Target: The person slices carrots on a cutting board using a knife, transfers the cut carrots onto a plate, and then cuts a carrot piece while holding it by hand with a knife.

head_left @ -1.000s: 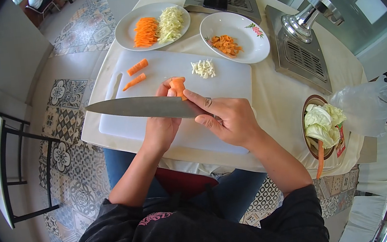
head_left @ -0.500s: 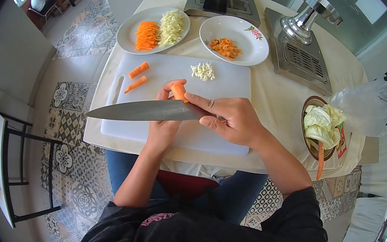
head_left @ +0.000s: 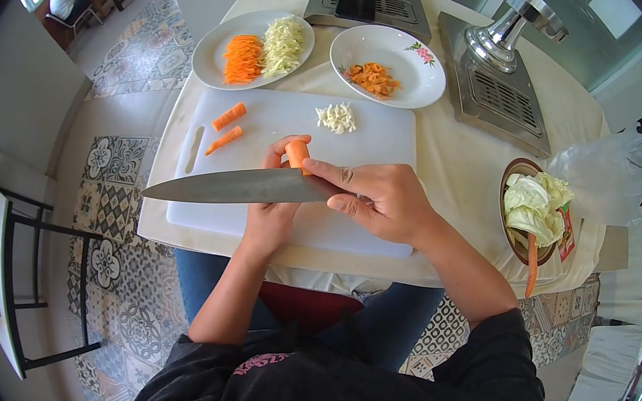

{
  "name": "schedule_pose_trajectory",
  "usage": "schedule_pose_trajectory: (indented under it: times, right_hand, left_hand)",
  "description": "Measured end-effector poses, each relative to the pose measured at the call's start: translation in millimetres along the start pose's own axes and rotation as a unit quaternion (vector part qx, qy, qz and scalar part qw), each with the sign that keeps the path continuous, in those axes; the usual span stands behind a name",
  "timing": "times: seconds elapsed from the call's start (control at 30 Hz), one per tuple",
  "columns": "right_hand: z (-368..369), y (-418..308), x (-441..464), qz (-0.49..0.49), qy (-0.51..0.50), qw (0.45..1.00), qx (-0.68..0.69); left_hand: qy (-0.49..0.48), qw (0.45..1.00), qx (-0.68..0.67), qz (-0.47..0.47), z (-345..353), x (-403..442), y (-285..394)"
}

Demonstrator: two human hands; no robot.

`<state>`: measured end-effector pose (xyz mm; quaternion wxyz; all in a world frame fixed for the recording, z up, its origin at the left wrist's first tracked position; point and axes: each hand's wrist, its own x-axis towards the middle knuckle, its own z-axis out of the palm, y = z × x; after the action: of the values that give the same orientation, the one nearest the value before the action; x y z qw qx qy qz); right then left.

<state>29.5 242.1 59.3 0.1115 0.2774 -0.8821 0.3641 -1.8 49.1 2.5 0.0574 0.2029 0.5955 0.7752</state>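
Note:
My left hand holds a short, thick carrot piece upright above the white cutting board. The blade hides part of its fingers. In my right hand is a large kitchen knife, its blade pointing left across the front of my left hand. My right thumb and forefinger are by the handle, and the forefinger reaches the carrot piece. On the board lie a carrot chunk, a thin carrot end and a small pile of chopped white pieces.
Behind the board are an oval plate with carrot and pale green shreds, and a flowered bowl with carrot peelings. Metal stands occupy the back right. A cabbage bowl and a plastic bag sit at the right edge.
The knife and my right hand have dipped very slightly. The carrot piece stays in my left hand, and the things on the table have not moved.

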Motion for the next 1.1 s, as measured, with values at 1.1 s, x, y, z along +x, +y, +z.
schedule_pose_trajectory:
  times: [1.1]
  right_hand:
    - [-4.7, 5.3, -1.0, 0.027, -0.033, 0.998, 0.036]
  left_hand:
    - [-0.087, 0.991, -0.075, 0.072, 1.1, -4.5, -7.7]
